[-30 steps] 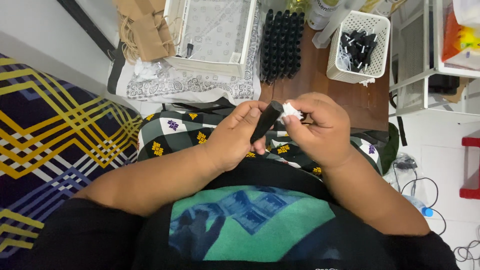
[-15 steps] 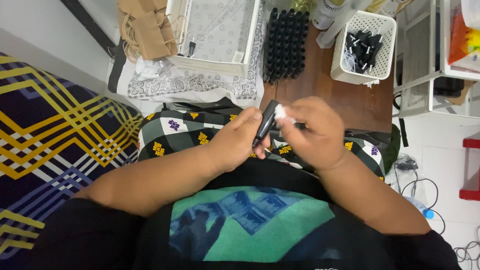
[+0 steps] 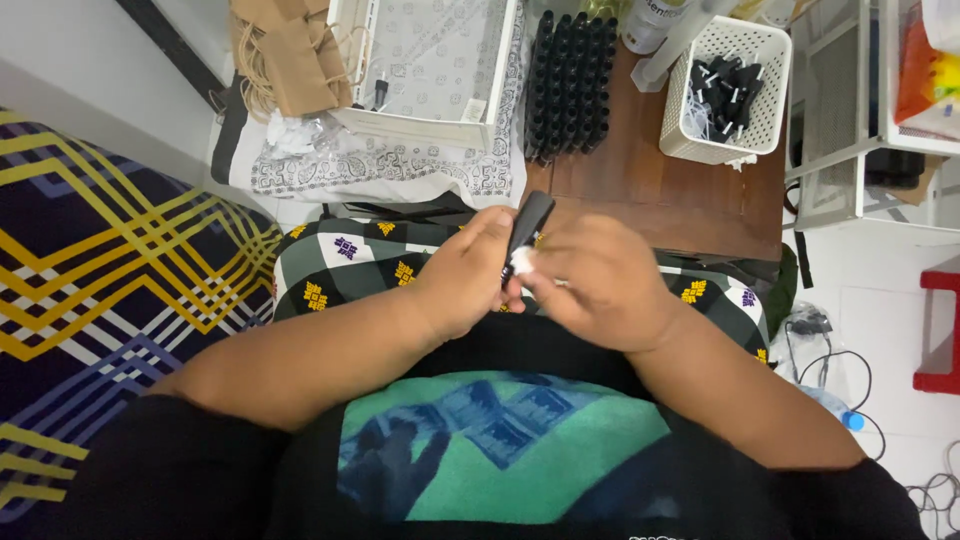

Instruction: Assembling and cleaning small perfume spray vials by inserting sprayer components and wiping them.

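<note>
Head view looks straight down on a seated person whose two hands meet over the lap, just short of the near edge of a low brown wooden table. The left hand is closed around a small black bottle; the bottle is slim, cylindrical, matte black, and tilts so that its upper end points up and to the right, away from the body, while its lower part is hidden inside the fingers. The right hand is curled, its fingertips pinching a small white piece against the lower side of the bottle; what the piece is cannot be told. Both hands hover above a cloth with a black, white and green check and small yellow and purple motifs that covers the lap. On the table, well apart from the hands, a block of matching black bottles stands upright in tight rows. Just to its right sits a white perforated basket holding small black caps or nozzles. To the left of the bottle block a white tray rests on a patterned black and white cloth, with brown paper bags beside it. A striped blue, yellow and white fabric fills the left side.
</note>
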